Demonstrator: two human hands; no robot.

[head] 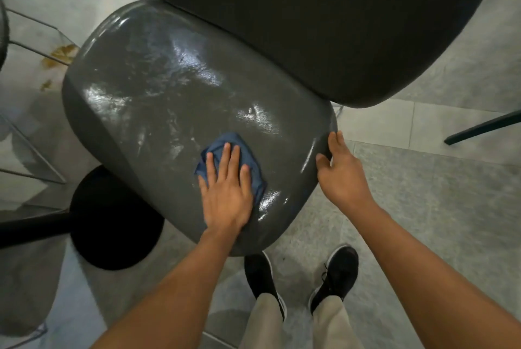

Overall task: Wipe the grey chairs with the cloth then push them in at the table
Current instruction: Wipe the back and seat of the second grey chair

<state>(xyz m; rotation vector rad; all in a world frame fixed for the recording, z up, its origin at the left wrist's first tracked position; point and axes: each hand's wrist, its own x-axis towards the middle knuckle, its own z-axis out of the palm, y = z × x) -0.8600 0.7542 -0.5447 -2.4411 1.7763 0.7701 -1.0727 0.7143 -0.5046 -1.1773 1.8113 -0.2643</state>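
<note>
Left hand (225, 196) presses a blue cloth (234, 162) flat on the grey chair seat (169, 89); right hand (341, 173) grasps the seat's edge.

The left fingers lie straight and spread over the crumpled cloth, near the front of the glossy, streaked seat. The right thumb and fingers curl around the seat's right rim. The dark backrest (310, 15) rises beyond, and black shoes (335, 272) stand on the tiled floor (437, 207) below.

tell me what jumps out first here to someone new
The glossy grey chair seat fills the middle, streaked with wet shine. On its near part the left hand presses a blue cloth flat, while the right hand grips the seat's right edge. The dark backrest looms above.
</note>
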